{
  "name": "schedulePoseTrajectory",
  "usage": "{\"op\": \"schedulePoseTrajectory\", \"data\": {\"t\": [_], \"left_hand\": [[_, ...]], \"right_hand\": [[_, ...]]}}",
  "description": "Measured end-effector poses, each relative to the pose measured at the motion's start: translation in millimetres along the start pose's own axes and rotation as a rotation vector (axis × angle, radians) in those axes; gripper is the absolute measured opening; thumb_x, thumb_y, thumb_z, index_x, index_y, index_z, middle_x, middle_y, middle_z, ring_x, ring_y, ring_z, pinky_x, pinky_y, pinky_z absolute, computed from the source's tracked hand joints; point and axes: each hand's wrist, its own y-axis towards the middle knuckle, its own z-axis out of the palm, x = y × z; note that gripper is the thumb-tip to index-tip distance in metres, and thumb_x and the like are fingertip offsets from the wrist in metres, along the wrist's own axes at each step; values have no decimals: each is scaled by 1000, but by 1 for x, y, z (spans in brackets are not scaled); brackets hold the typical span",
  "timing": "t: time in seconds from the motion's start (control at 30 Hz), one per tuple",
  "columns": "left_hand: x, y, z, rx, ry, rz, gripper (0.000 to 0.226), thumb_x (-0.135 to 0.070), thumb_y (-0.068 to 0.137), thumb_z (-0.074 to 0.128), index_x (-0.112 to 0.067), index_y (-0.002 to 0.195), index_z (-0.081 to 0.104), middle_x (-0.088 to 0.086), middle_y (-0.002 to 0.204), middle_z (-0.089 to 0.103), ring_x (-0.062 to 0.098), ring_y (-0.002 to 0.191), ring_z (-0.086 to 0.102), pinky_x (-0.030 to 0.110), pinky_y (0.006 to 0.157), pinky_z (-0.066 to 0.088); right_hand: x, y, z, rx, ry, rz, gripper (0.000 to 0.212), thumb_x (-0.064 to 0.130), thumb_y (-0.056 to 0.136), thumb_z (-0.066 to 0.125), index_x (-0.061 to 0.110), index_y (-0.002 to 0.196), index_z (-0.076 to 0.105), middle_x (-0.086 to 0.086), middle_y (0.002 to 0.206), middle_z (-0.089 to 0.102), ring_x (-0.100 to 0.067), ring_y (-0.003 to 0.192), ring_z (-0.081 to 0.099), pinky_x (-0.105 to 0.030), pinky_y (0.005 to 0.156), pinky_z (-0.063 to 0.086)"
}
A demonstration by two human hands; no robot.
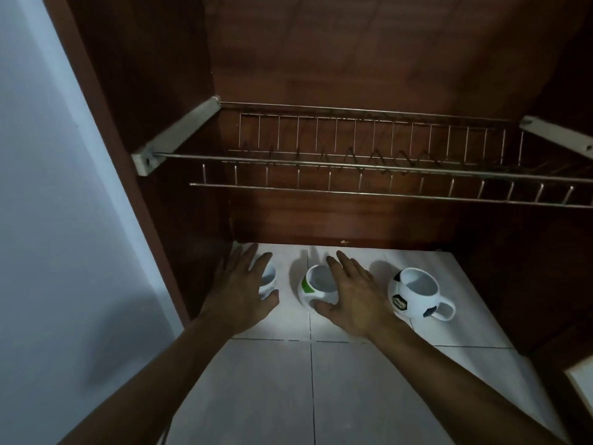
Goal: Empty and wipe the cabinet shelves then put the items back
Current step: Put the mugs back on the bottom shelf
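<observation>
White tiles with dark grout lines are making up the counter (353, 396), and it is running back into a dark red-brown wooden cabinet (154, 91), catching a patch of light around the mugs while the wood is sitting in shadow. Three round, ball-shaped mugs are standing in a row near the back. The left hand (244, 284) is lying over the left mug (269, 277), fingers spread and fairly straight across its top, thumb touching its near side. The right hand (353, 293) is doing the same on the green-patched mug (316, 284) in the middle, fingers splayed over the rim, thumb resting against the front. The black-and-white football mug (414, 293) is standing apart on the right, handle pointing right. Above them a wire dish rack (369, 162) is spanning the cabinet, hanging from pale brackets (179, 136) at both sides. A pale bluish wall (48, 220) is filling the left edge.
</observation>
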Motion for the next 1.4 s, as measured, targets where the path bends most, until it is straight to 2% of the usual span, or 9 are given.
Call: {"op": "schedulePoseTrajectory", "data": {"t": [0.1, 0.23, 0.4, 0.53, 0.7, 0.8, 0.97, 1.4], "left_hand": [[11, 6, 8, -11, -41, 9, 81, -70, 76, 42, -22, 142, 46, 4, 153, 40, 28, 142, 34, 51, 111, 35], [23, 9, 18, 1, -131, 20, 82, -67, 75, 55, -20, 141, 45, 1, 150, 44, 23, 136, 42, 44, 109, 41], [25, 11, 26, 7, -267, -24, 81, -60, 76, 67, -17, 141, 46, -1, 148, 45, 20, 133, 45, 34, 112, 38], [25, 12, 27, -13, -321, -47, 76, -58, 78, 70, -20, 140, 48, -2, 143, 51, 19, 126, 52, 37, 106, 45], [25, 14, 30, -4, -310, -98, 79, -64, 76, 68, -26, 141, 43, -7, 141, 49, 16, 123, 51, 34, 105, 45], [24, 15, 31, 43, -301, -135, 81, -66, 76, 65, -29, 143, 37, -9, 144, 46, 14, 126, 48, 31, 108, 41], [23, 17, 31, 54, -276, -146, 83, -68, 77, 63, -27, 144, 35, -7, 145, 45, 15, 126, 48, 31, 107, 40], [21, 20, 22, 109, -312, -169, 78, -62, 81, 63, -23, 143, 37, -3, 143, 46, 18, 125, 48, 31, 104, 40]], "right_hand": [[-7, 8, 6, 20, 14, -13, 97, 74, 81, 52, 27, 156, 11, 3, 164, 6, -21, 150, 12, -43, 119, 18], [-16, 12, 14, 43, 53, -13, 102, 78, 78, 52, 29, 155, 9, 6, 164, 8, -17, 149, 14, -42, 119, 19], [-21, 14, 17, -5, 76, -43, 103, 76, 75, 58, 26, 154, 16, 6, 158, 27, -16, 141, 30, -34, 114, 27], [-23, 15, 18, -10, 76, -46, 107, 77, 72, 61, 27, 155, 14, 6, 150, 37, -16, 133, 36, -33, 110, 29], [-22, 19, 21, -14, 80, -26, 112, 82, 67, 59, 29, 154, 13, 6, 155, 30, -17, 139, 31, -36, 115, 25], [-20, 18, 21, -23, 91, -20, 111, 80, 67, 61, 30, 154, 14, 8, 155, 29, -15, 139, 29, -33, 114, 25], [-19, 19, 22, -38, 161, -20, 106, 69, 68, 73, 27, 151, 21, 8, 150, 34, -13, 133, 32, -28, 107, 32], [-21, 21, 25, -94, 148, -53, 100, 70, 60, 76, 27, 141, 36, 10, 135, 46, -10, 115, 38, -21, 90, 29]]}}
